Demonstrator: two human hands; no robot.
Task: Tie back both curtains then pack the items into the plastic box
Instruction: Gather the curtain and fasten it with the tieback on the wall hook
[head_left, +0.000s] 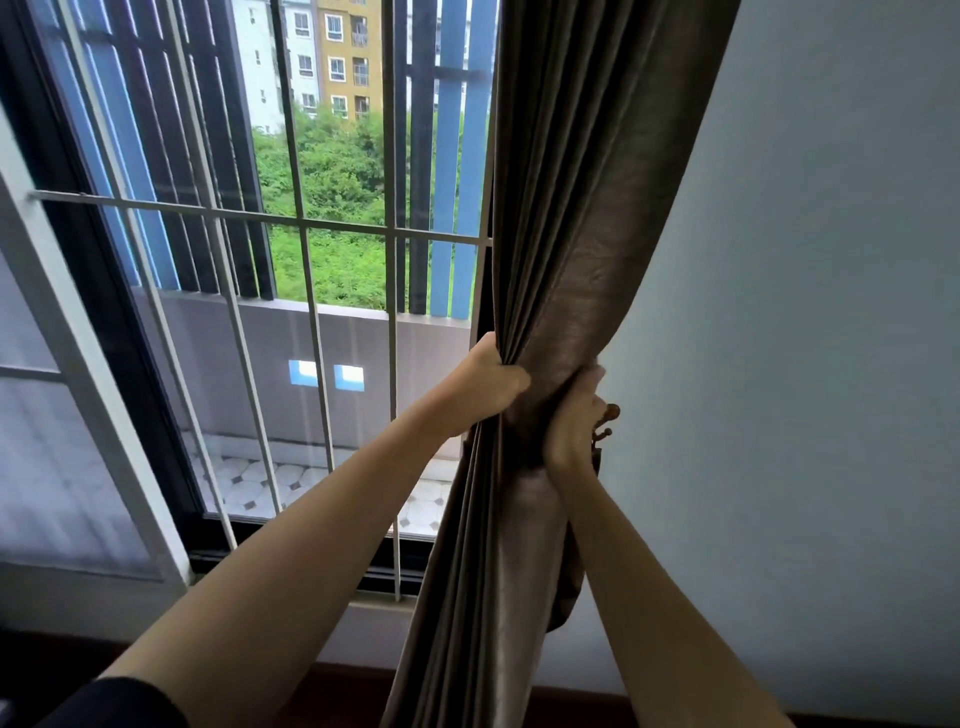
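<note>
A brown curtain (587, 218) hangs at the right side of the window, gathered into a bunch at mid height. My left hand (485, 387) grips the bunch from the window side. My right hand (574, 421) grips it from the wall side, fingers curled round the folds. Just behind my right hand a small brown tieback hook (607, 423) sticks out of the wall. A dark strip of the tieback (566, 597) hangs behind the curtain lower down. No plastic box is in view.
A window (311, 260) with white metal bars fills the left and middle, with a balcony and trees outside. A pale wall (805, 338) lies to the right. A dark floor strip (337, 691) runs along the bottom.
</note>
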